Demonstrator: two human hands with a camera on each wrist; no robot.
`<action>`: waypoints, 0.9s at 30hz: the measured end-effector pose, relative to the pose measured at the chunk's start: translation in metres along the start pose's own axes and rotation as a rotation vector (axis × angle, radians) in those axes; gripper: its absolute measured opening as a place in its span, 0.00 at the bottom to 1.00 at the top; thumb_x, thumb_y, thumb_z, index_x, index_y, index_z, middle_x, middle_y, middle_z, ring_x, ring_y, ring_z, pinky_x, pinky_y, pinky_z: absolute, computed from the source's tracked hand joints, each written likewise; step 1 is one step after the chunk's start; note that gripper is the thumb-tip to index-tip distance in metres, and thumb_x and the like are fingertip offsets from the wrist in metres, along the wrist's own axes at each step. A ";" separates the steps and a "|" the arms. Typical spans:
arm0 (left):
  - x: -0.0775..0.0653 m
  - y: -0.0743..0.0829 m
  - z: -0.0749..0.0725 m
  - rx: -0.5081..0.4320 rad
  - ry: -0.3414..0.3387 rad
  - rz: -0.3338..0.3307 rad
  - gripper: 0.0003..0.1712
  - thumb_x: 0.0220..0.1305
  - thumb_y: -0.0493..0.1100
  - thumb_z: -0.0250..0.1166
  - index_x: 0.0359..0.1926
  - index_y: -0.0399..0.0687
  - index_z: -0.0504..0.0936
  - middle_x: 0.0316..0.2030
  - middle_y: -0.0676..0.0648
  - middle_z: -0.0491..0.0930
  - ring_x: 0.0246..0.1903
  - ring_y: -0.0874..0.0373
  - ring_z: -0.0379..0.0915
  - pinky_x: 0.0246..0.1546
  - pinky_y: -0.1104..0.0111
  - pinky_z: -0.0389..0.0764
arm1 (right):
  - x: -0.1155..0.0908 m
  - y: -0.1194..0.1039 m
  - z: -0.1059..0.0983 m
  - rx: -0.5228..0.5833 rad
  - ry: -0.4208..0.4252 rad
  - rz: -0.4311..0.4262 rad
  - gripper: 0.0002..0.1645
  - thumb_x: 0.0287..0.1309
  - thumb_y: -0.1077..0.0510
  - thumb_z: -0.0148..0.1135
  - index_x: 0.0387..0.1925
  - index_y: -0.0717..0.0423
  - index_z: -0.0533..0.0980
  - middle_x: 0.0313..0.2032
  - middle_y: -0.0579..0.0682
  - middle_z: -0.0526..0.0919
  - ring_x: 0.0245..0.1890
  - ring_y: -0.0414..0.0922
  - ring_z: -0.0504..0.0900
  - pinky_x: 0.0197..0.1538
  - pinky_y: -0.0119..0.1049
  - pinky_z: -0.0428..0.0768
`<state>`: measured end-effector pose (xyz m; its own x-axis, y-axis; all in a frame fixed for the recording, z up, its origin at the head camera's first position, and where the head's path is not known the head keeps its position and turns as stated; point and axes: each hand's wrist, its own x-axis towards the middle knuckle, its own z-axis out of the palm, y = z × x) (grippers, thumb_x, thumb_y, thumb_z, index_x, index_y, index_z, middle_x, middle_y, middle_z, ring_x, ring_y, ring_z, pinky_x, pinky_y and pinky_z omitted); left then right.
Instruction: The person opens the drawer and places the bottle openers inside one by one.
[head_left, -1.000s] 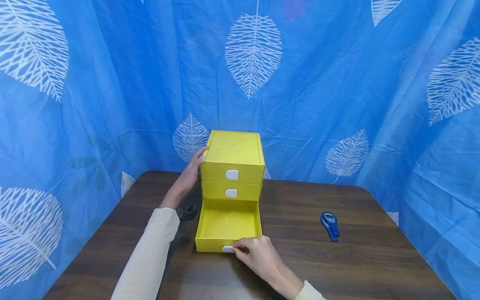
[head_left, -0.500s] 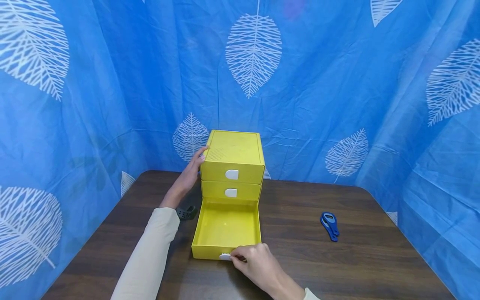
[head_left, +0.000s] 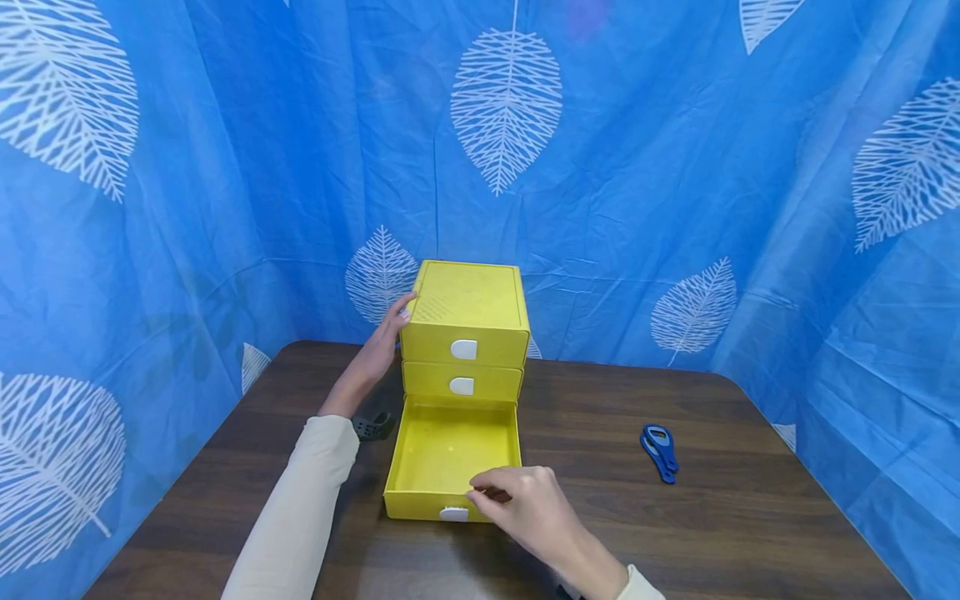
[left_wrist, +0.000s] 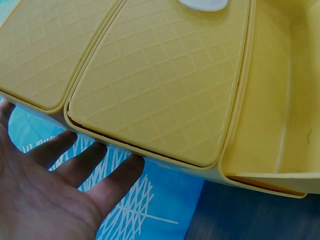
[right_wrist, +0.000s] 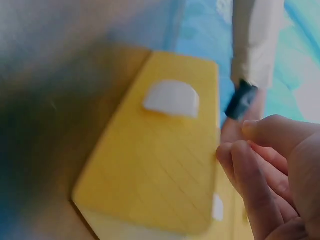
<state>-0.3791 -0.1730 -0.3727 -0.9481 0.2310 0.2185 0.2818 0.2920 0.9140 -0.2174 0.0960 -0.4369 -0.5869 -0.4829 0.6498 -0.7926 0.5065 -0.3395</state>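
A yellow drawer unit [head_left: 471, 296] with white pull tabs stands on the table, its bottom drawer [head_left: 423, 505] pulled far out. The upper two drawers are closed. My left hand [head_left: 372, 360] rests against the unit's left side near the top, fingers straight; the left wrist view shows those fingertips [left_wrist: 131, 167] at its edge. Just over the bottom drawer's front right corner is my right hand [head_left: 528, 508], fingers loosely curled and holding nothing. It is off the white tab [head_left: 453, 514], which the right wrist view shows bare, somewhat blurred.
A blue flat tool [head_left: 660, 452] with a rounded head lies on the dark wooden table [head_left: 600, 417] to the right. A black wrist device [head_left: 373, 427] shows by my left wrist. Blue leaf-patterned cloth [head_left: 600, 208] hangs behind and at both sides.
The bottom drawer slid a little farther toward me in my right hand's pinch. The right hand then let go of the tab and rose slightly, up and right. The left hand stayed put.
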 end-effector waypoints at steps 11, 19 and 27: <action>-0.001 0.001 0.001 -0.024 -0.006 -0.002 0.38 0.78 0.70 0.34 0.83 0.69 0.43 0.83 0.47 0.35 0.81 0.38 0.35 0.73 0.29 0.45 | 0.012 0.042 -0.045 -0.026 0.174 0.159 0.10 0.52 0.64 0.79 0.38 0.53 0.88 0.34 0.47 0.92 0.31 0.35 0.89 0.36 0.21 0.84; -0.001 0.000 0.000 -0.021 -0.009 0.003 0.38 0.79 0.69 0.34 0.83 0.69 0.43 0.83 0.47 0.35 0.81 0.37 0.36 0.72 0.28 0.46 | 0.010 0.076 -0.079 -0.121 0.243 0.300 0.16 0.53 0.63 0.78 0.45 0.57 0.87 0.37 0.50 0.92 0.34 0.43 0.91 0.37 0.33 0.88; -0.002 -0.001 0.000 -0.024 -0.010 0.008 0.36 0.80 0.67 0.33 0.83 0.69 0.43 0.83 0.47 0.35 0.81 0.37 0.36 0.72 0.28 0.46 | 0.003 0.105 -0.110 -0.186 0.312 0.405 0.16 0.56 0.62 0.77 0.47 0.60 0.87 0.38 0.56 0.91 0.36 0.51 0.91 0.39 0.23 0.83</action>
<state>-0.3778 -0.1738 -0.3736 -0.9443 0.2422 0.2226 0.2856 0.2679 0.9201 -0.2839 0.2263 -0.3962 -0.7399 -0.0028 0.6727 -0.4542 0.7397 -0.4965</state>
